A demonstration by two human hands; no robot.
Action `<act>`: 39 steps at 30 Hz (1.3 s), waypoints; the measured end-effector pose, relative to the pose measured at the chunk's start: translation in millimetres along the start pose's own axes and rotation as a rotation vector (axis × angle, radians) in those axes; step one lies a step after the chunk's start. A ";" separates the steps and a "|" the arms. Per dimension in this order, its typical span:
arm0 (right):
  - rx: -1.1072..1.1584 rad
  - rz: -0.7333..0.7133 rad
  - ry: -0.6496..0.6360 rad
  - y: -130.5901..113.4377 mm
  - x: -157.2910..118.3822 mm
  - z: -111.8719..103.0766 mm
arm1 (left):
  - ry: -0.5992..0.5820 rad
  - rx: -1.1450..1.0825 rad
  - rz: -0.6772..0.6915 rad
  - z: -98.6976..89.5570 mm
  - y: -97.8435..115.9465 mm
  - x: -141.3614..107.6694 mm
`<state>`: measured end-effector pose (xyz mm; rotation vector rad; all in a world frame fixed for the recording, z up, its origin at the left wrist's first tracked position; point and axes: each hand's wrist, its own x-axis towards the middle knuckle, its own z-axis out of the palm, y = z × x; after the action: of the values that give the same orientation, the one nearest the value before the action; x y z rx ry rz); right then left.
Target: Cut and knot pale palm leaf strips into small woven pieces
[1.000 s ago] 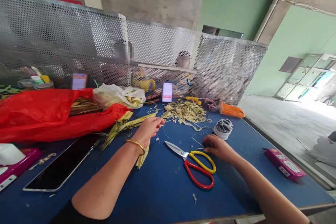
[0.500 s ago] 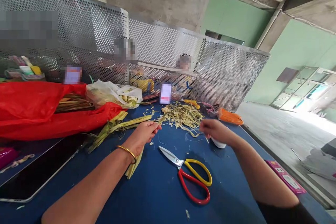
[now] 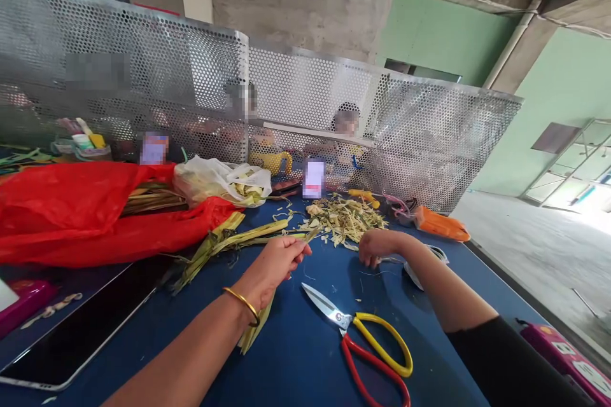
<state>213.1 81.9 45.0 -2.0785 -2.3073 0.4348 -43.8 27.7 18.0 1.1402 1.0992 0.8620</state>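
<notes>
My left hand [image 3: 281,261], with a gold bangle at the wrist, is closed on a dried leaf strip [image 3: 311,235], pale and husk-like. The strip's tip sticks out past my fingers, and its wider end [image 3: 258,329] hangs below the wrist. My right hand [image 3: 380,246] is low over the table at the near edge of a heap of cut leaf scraps [image 3: 346,219]. Its fingers are bent downward; what is between them is hidden. Fine thread [image 3: 375,272] lies just below them. Scissors [image 3: 337,317] with one red and one yellow handle lie between my forearms, blades partly apart.
Left are leaf stalks [image 3: 210,248], a red plastic bag [image 3: 119,238], a white bag [image 3: 210,175] and a dark tablet-like slab [image 3: 90,324]. A perforated metal screen [image 3: 305,82] backs the blue table, with people behind it. An orange packet [image 3: 442,224] and magenta box [image 3: 568,356] are right.
My right hand has turned its fingers down toward the table beside the scraps. The left hand keeps its grip on the leaf strip. The whole view has shifted slightly.
</notes>
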 end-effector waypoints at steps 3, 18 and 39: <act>0.056 0.024 0.213 -1.0 0.4 -1.3 | -0.038 -0.015 -0.003 0.7 1.2 -2.9; 1.246 -0.190 -0.151 -79.6 -81.1 67.8 | -0.364 -0.187 -0.081 16.4 1.0 -21.0; 0.830 -0.159 0.538 -40.4 -73.5 53.1 | -0.249 -0.037 -0.052 23.6 -10.8 -17.6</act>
<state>172.6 -3.8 15.6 -1.3738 -1.5712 0.5961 -25.7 2.7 12.7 1.1495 0.9001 0.6761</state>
